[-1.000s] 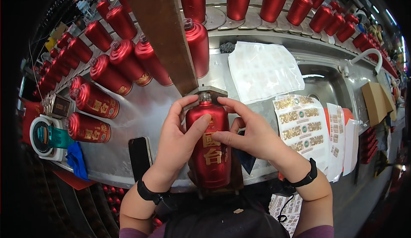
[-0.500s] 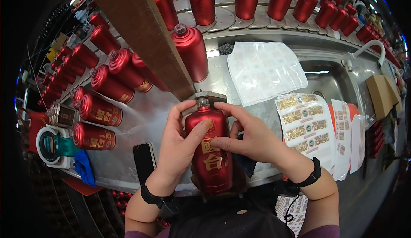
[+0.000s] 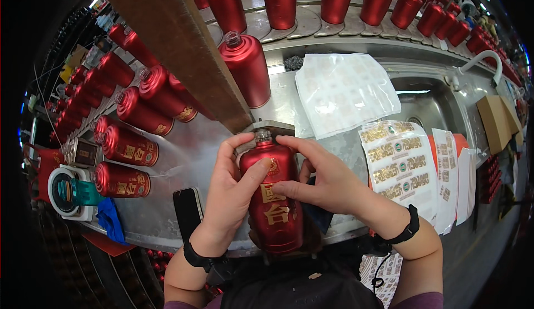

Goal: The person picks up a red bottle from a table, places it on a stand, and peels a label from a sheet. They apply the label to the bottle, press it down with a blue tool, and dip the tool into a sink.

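Note:
A red glass bottle [image 3: 281, 234] with gold characters down its front lies between my hands, its clear neck pointing away from me against a metal rest [image 3: 272, 126]. My left hand [image 3: 233, 189] is wrapped along its left side, the thumb pressed on a small gold emblem below the shoulder. On the other side, my right hand [image 3: 336, 184] has its index finger at the bottle's shoulder and its thumb on the top gold character. The right hand's lower fingers are curled, and partly hidden. Just beyond the rest stands a plain red bottle [image 3: 247, 72].
A slanting brown beam [image 3: 178, 47] crosses the left side. Sheets of gold stickers [image 3: 401, 167] and a white sheet pile [image 3: 347, 95] lie rightward, near a sink [image 3: 425, 100]. Leftward are a phone [image 3: 189, 211], a teal tape dispenser [image 3: 72, 192] and lettered bottles [image 3: 123, 180]. A conveyor [image 3: 303, 28] carries red bottles.
The bottles on the far conveyor have shifted to the right. My hands and the bottle between them have barely moved, the left thumb staying on the emblem.

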Demonstrator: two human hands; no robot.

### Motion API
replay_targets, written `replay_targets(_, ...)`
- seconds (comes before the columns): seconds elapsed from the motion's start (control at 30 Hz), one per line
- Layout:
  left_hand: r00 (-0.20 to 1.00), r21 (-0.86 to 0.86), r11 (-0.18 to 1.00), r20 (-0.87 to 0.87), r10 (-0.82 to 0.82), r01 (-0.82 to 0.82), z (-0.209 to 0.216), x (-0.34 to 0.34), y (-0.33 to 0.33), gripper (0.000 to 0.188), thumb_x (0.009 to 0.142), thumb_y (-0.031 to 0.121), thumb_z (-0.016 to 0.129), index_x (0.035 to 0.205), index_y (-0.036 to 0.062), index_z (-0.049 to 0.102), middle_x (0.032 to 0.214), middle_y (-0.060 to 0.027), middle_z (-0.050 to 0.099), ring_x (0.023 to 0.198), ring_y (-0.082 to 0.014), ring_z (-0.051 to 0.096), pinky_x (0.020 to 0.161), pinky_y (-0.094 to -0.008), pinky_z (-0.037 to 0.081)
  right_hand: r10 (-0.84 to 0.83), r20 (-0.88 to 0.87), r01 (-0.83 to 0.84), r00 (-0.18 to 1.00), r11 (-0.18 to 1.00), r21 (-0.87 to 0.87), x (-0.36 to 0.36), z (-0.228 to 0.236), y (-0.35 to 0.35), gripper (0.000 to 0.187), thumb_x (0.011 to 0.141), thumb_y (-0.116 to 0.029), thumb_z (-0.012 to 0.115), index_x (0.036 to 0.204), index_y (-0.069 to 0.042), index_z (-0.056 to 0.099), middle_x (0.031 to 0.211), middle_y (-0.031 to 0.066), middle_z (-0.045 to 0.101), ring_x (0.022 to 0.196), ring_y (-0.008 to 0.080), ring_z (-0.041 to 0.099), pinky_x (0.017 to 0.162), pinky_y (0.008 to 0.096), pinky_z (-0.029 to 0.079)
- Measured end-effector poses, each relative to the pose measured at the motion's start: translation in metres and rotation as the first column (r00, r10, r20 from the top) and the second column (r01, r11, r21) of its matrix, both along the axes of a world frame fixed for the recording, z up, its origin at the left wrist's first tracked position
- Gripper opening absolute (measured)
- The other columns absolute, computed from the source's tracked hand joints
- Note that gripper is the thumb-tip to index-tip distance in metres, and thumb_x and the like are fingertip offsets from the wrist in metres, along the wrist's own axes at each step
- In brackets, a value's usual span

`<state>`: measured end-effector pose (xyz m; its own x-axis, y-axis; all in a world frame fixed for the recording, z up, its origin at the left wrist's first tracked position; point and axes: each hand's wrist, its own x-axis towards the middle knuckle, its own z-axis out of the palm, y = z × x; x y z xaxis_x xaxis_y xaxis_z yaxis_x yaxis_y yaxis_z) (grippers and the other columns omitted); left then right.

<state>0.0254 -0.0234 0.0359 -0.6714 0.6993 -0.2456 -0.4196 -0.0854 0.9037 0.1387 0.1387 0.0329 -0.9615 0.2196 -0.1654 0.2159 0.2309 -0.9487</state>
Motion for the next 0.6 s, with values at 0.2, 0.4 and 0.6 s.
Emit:
replay_targets(0.2,1.000,0.008,1.000,0.021,0.015,-0.015,-0.003,-0.001,0.000,0.042,0.099,0.006,0.059,0.138,0.0050,0.042,0.125,-0.0098,0.059,0.112,-0.0132,0.059,0.096,-0.0282,0.049,0.008,0.026,-0.008,1.000,1.000,-0.002,-0.001,0.002,0.001,0.080,0.082,-0.031,0.084,0.146,-0.002,0.046,0.129,0.0142,0.054,0.076,0.0117,0.058,0.074,0.0258,0.052)
replay_targets(0.4,0.997,0.002,0.999,0.060,-0.041,0.041,-0.006,-0.002,-0.009,0.045,0.101,0.009,0.056,0.143,0.0032,0.040,0.131,-0.0109,0.057,0.118,-0.0147,0.056,0.102,-0.0312,0.046,0.001,0.056,0.003,0.998,0.997,-0.075,-0.001,0.004,0.009,0.067,0.089,-0.023,0.078,0.146,-0.005,0.048,0.128,0.0090,0.059,0.078,0.0084,0.057,0.076,0.0239,0.050)
replay_targets(0.6,0.993,-0.034,0.993,-0.035,-0.116,0.115,-0.007,0.000,-0.017,0.062,0.096,0.005,0.060,0.151,0.0032,0.030,0.139,-0.0121,0.052,0.126,-0.0175,0.052,0.109,-0.0342,0.041,-0.169,0.105,0.199,0.980,0.824,-0.531,-0.009,0.011,0.049,0.034,0.105,-0.021,0.055,0.134,-0.004,0.060,0.114,0.0024,0.067,0.091,0.0050,0.061,0.084,0.0206,0.049)
